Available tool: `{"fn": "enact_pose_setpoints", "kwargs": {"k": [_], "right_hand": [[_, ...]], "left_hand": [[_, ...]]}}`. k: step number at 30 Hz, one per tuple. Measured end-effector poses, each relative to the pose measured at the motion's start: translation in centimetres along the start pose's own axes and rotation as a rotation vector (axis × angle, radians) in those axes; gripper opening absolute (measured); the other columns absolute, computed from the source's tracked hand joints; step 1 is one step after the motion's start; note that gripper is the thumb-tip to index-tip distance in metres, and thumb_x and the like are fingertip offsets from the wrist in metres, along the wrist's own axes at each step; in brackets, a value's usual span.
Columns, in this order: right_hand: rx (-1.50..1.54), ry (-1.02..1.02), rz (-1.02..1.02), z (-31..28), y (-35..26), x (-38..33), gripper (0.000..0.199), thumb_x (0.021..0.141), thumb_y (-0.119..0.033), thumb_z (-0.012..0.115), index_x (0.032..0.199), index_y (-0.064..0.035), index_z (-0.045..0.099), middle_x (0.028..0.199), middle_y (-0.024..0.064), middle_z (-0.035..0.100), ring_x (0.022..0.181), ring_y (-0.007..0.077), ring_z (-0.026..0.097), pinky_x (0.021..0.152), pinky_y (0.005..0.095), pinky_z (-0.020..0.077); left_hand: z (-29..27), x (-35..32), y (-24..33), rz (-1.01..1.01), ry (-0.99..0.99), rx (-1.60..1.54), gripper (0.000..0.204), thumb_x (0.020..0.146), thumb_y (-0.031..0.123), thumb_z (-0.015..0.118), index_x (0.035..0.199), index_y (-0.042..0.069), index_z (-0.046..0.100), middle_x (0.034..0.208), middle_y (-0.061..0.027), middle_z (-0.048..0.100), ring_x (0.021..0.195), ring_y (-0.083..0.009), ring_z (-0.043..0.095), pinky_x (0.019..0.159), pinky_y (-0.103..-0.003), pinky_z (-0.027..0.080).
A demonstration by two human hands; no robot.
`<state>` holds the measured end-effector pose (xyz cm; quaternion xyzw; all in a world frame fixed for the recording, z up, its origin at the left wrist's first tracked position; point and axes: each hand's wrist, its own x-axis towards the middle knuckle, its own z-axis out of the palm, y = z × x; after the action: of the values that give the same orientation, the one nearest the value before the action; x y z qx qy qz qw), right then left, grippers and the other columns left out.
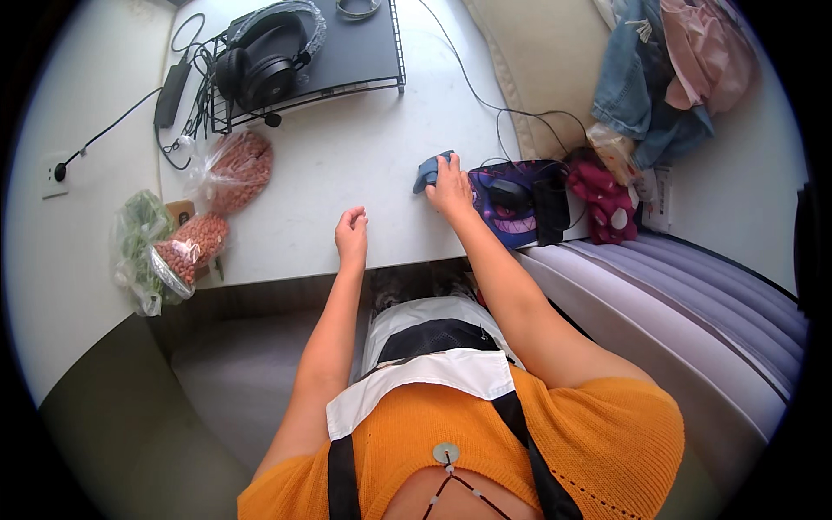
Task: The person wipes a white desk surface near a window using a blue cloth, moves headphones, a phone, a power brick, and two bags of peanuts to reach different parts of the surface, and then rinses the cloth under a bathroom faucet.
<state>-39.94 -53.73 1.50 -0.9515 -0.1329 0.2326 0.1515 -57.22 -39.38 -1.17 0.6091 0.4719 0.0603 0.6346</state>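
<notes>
Right hand (449, 187): fingers clamped on one blue cloth (423, 175), which extends beneath and left of fingertips. Left hand (351, 232): fingers loosely curled. Peanut bags (243, 172): two. Headset (269, 81): one.

Pale, soft light brightens the white desk (347, 165), its source hidden from me; the space below the desktop falls dim. Glints catch the clear plastic bag (200, 180). The right hand (451, 186) looks fairly crisp, while the ridged fabric (693, 286) bends toward a blackened, rounded rim.
</notes>
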Motion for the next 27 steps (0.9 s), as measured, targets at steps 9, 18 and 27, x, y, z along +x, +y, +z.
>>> {"fn": "enact_pose_setpoints", "kwargs": {"k": [9,18,27], "right_hand": [[-0.035,-0.14,-0.124,-0.6,1.9,-4.1,0.069,0.068,-0.016,0.069,0.131,-0.0108,0.042,0.142,0.0095,0.03,0.107,0.0369,0.05,0.091,0.045,0.0458],[-0.089,-0.214,-0.1,-2.1,0.8,-2.9,0.064,0.07,-0.019,0.068,0.128,-0.0106,0.044,0.14,0.0092,0.034,0.114,0.0347,0.049,0.093,0.0441,0.0459],[-0.055,-0.159,-0.126,-2.4,1.5,-0.9,0.067,0.07,-0.022,0.068,0.13,-0.0078,0.042,0.138,0.0096,0.034,0.112,0.0344,0.049,0.093,0.0425,0.0459]], "left_hand": [[-0.3,0.0,-1.6,-0.022,-0.016,0.005,0.025,0.089,0.008,0.051,0.111,0.001,0.059,0.104,-0.0067,0.062,0.09,-0.0139,0.06,0.076,-0.026,0.047],[0.5,0.3,-1.5,0.003,-0.034,-0.007,0.025,0.089,0.008,0.051,0.111,0.0,0.059,0.106,-0.0084,0.062,0.09,-0.0143,0.06,0.077,-0.026,0.048],[0.5,0.3,-1.6,0.023,-0.008,0.006,0.025,0.088,0.008,0.051,0.11,0.0,0.059,0.104,-0.0074,0.063,0.089,-0.0135,0.06,0.074,-0.026,0.048]]}}
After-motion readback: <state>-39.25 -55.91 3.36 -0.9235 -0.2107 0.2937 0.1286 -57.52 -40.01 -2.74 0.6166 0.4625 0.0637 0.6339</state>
